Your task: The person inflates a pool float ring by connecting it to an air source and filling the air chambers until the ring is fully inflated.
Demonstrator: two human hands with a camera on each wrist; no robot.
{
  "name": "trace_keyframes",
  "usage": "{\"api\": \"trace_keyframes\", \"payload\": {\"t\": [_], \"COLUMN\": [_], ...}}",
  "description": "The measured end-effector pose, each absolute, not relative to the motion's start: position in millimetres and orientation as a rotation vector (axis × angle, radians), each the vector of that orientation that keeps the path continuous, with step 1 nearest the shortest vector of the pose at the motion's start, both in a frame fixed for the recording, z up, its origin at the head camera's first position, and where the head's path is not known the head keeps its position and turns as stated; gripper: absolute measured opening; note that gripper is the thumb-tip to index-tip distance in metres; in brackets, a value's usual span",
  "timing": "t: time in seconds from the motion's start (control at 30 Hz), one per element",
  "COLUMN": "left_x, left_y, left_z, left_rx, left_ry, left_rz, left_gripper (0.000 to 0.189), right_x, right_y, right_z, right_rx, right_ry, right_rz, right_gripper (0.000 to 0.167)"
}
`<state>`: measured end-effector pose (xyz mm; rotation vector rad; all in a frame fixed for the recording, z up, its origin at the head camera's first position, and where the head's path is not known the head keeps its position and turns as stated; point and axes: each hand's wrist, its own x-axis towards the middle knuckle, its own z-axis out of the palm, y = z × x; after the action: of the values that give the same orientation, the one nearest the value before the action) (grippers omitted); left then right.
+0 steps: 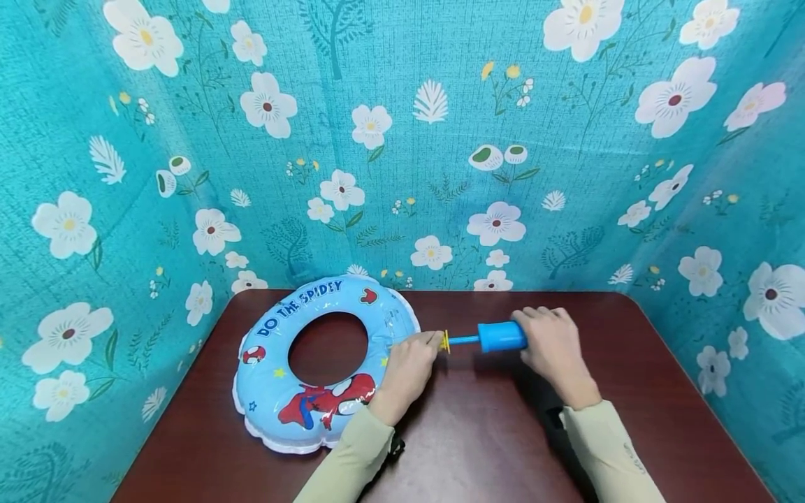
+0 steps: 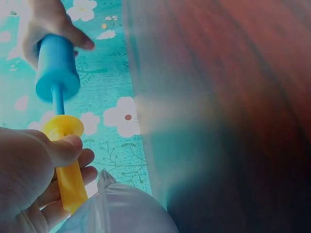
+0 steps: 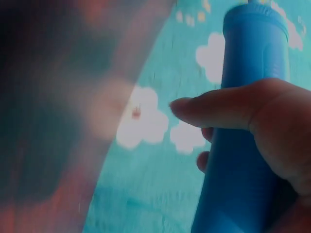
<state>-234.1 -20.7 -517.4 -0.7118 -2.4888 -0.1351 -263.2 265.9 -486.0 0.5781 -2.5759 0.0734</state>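
Observation:
A blue hand air pump (image 1: 502, 336) lies crosswise above the table in the head view. My right hand (image 1: 553, 349) grips its cylinder, and the right wrist view shows the thumb (image 3: 214, 109) across the blue barrel (image 3: 252, 53). A thin blue rod (image 1: 464, 339) joins the barrel to a yellow flanged part (image 2: 72, 182). My left hand (image 1: 407, 370) holds that yellow part between thumb and fingers. Its lower end meets the pale plastic of an inflated swim ring (image 2: 131, 208). In the head view the light blue ring (image 1: 264, 377) lies left, partly covered by the left hand.
A dark red-brown table (image 1: 478, 433) carries everything. Teal flowered cloth (image 1: 402, 161) hangs behind it and along both sides. Red cartoon figures and lettering decorate the ring.

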Motion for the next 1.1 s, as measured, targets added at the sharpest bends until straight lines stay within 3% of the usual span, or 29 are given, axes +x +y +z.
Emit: {"api": "trace_keyframes", "payload": {"t": [0.23,0.7,1.1], "left_x": [-233.4,-233.2,-231.4], "left_y": [-20.3,-19.1,-12.8], "left_z": [-517.4,-516.6,-513.8], "left_rx": [-0.705,-0.67,-0.605], "left_ry": [-2.508,-2.487,-2.493], "left_rz": [-0.133,-0.099,-0.072], "left_gripper": [0.027,0.023,0.019], "right_x": [-263.2,-255.7,-259.5], "right_y": [295.4,229.1,287.1], "right_z": [-476.9,-493.7,-468.6], "right_rx": [0.484,0.652,0.506], "right_ry": [-2.64,-2.565,-2.646], "right_rz": [0.072,-0.042,0.061], "right_gripper": [0.053,0.056,0.065]}}
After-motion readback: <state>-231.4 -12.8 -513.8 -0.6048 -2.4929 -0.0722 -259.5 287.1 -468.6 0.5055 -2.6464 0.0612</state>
